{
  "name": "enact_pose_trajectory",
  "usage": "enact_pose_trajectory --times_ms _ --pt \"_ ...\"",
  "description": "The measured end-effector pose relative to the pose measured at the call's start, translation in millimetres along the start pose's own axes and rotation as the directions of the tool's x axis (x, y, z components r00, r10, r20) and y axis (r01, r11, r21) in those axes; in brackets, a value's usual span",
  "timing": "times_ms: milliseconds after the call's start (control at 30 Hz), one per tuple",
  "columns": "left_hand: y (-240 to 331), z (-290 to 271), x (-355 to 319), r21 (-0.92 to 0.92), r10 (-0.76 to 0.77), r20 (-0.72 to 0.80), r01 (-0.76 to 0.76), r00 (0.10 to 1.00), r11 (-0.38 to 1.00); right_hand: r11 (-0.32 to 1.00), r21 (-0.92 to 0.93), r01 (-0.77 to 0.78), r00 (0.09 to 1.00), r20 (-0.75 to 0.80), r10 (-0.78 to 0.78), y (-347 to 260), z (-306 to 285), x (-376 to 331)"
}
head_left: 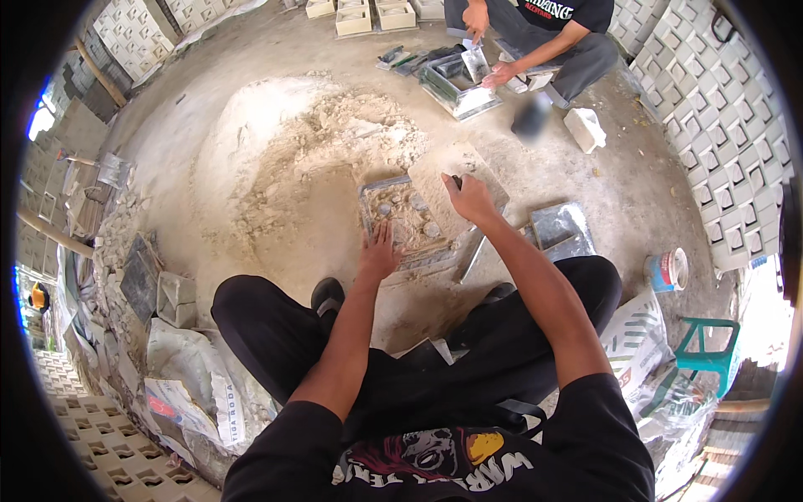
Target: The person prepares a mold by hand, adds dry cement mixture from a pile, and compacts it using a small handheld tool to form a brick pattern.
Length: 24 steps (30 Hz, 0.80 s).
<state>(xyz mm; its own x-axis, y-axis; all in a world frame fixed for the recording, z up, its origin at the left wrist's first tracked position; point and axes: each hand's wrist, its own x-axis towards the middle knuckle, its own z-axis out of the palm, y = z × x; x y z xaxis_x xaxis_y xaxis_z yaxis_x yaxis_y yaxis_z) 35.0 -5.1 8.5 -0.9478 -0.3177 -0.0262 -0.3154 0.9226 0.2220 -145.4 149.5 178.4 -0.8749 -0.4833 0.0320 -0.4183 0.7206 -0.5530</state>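
Note:
On the ground between my feet lies a rectangular metal mold (365, 209), partly filled with pale powdery mix, with several round shapes showing inside. My left hand (381, 253) rests on its near left part, fingers spread out flat. Closed around a small dark handle is my right hand (473, 201), gripping a wide flat hand float (443, 161) dusted with the same mix. The float is tilted over the mold's right side and hides part of it. A large heap of loose mix (288, 125) spreads just beyond the mold.
Across from me a seated person works with a trowel (477, 65) over another mold (462, 102). Metal plates (562, 230) lie right of my mold. A bucket (667, 270), a green stool (708, 350) and sacks stand farther right. Patterned blocks (711, 125) line the right side.

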Motion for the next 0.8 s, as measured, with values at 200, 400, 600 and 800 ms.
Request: enact_pose_trajectory --times_ms 200,400,600,800 --pt "43.5 -1.0 15.1 -0.006 0.206 0.028 -0.206 0.978 0.979 1.0 0.028 -0.007 1.0 0.005 0.007 28.0 -6.6 -4.2" --pt "33.2 9.2 20.9 -0.058 0.231 -0.031 -0.232 0.973 0.971 0.999 -0.032 -0.043 0.996 -0.076 0.041 49.5 1.0 -1.5" --pt "46.1 9.2 13.3 0.033 0.335 0.052 -0.337 0.941 0.941 0.999 -0.006 -0.051 0.995 -0.086 0.05 57.0 0.1 5.8" --pt "60.0 4.2 5.9 -0.079 0.275 0.125 -0.266 0.953 0.961 0.999 -0.003 -0.046 0.997 -0.055 0.046 41.5 -4.3 5.6"
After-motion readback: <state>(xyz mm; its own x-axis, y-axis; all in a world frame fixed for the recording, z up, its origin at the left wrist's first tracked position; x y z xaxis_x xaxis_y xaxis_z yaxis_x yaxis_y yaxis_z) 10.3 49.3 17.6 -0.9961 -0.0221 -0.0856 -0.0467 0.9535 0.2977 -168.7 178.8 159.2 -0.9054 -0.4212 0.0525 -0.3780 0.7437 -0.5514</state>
